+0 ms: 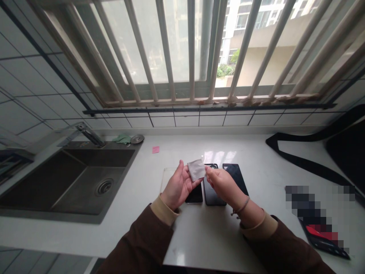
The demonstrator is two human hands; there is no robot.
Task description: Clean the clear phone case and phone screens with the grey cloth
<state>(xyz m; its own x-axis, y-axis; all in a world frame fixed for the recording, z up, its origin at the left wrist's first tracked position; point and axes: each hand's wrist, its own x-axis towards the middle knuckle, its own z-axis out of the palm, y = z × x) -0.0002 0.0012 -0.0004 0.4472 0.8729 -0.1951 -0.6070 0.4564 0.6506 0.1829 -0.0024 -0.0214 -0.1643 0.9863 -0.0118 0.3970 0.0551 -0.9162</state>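
My left hand (pixel 177 187) and my right hand (pixel 221 183) hold a small grey cloth (pixel 196 169) between them, just above the white counter (pixel 199 228). Both pinch the cloth at its edges with thumb and fingers. Under the hands lie three flat things side by side: a dark phone (pixel 194 196) partly hidden by my left hand, a black phone (pixel 211 192) with its camera end up, and a black glossy panel (pixel 235 177) to the right. A clear case (pixel 167 178) lies left of them.
A dark sink (pixel 80 179) with a tap (pixel 89 134) fills the left. A pink note (pixel 155 149), a green rag (pixel 122 139) and a metal strainer (pixel 137 139) lie behind it. A black strap (pixel 299 161) and bag sit at the right, under a barred window (pixel 188 57).
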